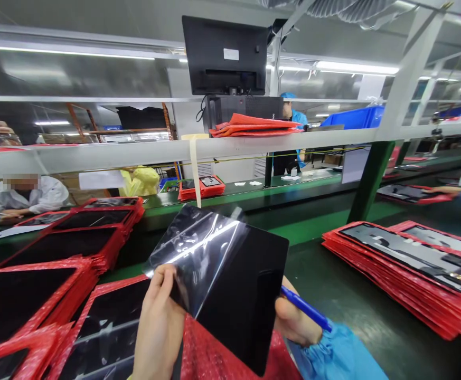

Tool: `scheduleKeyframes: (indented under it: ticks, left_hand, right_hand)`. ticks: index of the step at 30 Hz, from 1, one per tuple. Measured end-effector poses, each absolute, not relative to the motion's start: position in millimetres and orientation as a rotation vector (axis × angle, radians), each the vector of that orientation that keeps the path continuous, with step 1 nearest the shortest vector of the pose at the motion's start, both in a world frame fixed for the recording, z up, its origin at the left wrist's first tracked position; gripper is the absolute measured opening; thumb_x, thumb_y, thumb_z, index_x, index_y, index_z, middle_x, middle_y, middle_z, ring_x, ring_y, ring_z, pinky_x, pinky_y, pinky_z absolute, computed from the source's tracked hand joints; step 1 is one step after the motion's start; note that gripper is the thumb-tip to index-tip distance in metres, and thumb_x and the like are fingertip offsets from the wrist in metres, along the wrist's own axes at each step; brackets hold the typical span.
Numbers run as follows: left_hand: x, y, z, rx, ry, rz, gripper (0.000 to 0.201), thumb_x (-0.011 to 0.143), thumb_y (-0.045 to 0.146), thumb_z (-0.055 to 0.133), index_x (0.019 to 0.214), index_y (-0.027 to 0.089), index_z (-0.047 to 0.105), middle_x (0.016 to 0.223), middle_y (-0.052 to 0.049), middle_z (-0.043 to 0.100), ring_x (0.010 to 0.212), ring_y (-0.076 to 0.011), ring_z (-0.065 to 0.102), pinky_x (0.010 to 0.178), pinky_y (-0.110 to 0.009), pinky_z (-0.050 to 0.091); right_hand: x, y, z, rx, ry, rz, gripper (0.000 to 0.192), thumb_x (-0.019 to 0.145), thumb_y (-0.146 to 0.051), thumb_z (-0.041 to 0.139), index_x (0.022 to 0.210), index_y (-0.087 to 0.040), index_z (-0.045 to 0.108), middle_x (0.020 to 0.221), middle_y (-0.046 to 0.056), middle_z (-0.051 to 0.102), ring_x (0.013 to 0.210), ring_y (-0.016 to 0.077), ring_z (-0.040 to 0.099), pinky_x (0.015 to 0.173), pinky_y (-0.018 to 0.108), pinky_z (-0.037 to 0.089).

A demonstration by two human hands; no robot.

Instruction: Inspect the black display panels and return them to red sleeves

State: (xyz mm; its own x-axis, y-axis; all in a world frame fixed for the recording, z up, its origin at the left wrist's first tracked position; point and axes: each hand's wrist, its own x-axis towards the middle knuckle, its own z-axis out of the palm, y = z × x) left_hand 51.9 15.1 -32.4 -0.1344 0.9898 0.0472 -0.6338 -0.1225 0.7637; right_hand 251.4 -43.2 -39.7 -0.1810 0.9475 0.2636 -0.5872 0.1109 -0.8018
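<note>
Head view: left hand (161, 316) pinches film (196, 245) at panel's (244, 295) 8 o'clock; right hand (295, 321) grips panel, pen (307, 310) at 4, likely for steadiness

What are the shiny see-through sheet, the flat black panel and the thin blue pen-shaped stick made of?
Shiny see-through sheet: probably thin plastic film; it's clear, bends and glints.
Flat black panel: maybe glass, its face smooth and dark, but possibly plastic.
Thin blue pen-shaped stick: likely hard plastic, evenly coloured and slightly glossy.
</note>
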Motion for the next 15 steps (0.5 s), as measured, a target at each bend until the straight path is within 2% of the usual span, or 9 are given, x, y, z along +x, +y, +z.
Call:
scheduleKeyframes:
  ticks: [3,5,10,12,15]
  left_hand:
    - [50.5,13.8,-33.6,0.536,0.74,1.796,0.01,0.082,0.032,0.064,0.088,0.024,0.066,0.095,0.004,0.062,0.097,-0.0101,0.058,0.091,-0.02,0.046]
    - [48.1,11.8,-30.0,0.491,0.742,1.856,0.01,0.082,0.031,0.065,0.088,0.024,0.066,0.095,0.004,0.063,0.099,-0.0121,0.058,0.097,-0.026,0.044]
    - [43.7,9.4,-20.2,0.433,0.781,1.995,0.01,0.082,0.031,0.066,0.089,0.024,0.068,0.092,0.005,0.063,0.101,-0.0117,0.056,0.103,-0.028,0.039]
    - [43.0,10.4,-21.0,0.421,0.774,2.003,0.013,0.08,0.032,0.067,0.09,0.025,0.068,0.095,0.005,0.063,0.103,-0.0129,0.056,0.104,-0.03,0.039]
    - [42.5,12.4,-25.1,0.403,0.742,1.977,0.014,0.078,0.033,0.07,0.089,0.025,0.067,0.096,0.005,0.063,0.102,-0.0144,0.056,0.104,-0.033,0.04]
  right_hand:
    - [239.3,-41.1,-36.2,-0.465,-1.034,1.448,0.046,0.072,-0.042,0.079,0.113,-0.029,0.061,0.11,0.004,0.072,0.107,0.0248,0.065,0.098,0.043,0.045]
    - [233.0,-41.8,-31.3,-0.467,-1.105,1.435,0.045,0.074,-0.037,0.078,0.114,-0.027,0.062,0.11,0.005,0.071,0.109,0.0243,0.064,0.1,0.042,0.044]
    - [222.7,-46.1,-25.7,-0.539,-1.263,1.631,0.069,0.054,-0.018,0.09,0.116,-0.029,0.062,0.092,-0.002,0.069,0.089,0.0224,0.067,0.087,0.041,0.053]
    - [220.6,-46.9,-27.3,-0.547,-1.251,1.66,0.068,0.051,-0.017,0.091,0.112,-0.029,0.064,0.089,-0.003,0.067,0.086,0.0205,0.066,0.085,0.04,0.054]
    - [220.5,-47.4,-29.2,-0.542,-1.226,1.657,0.061,0.054,-0.016,0.089,0.11,-0.028,0.066,0.087,-0.004,0.063,0.084,0.0173,0.064,0.085,0.038,0.054]
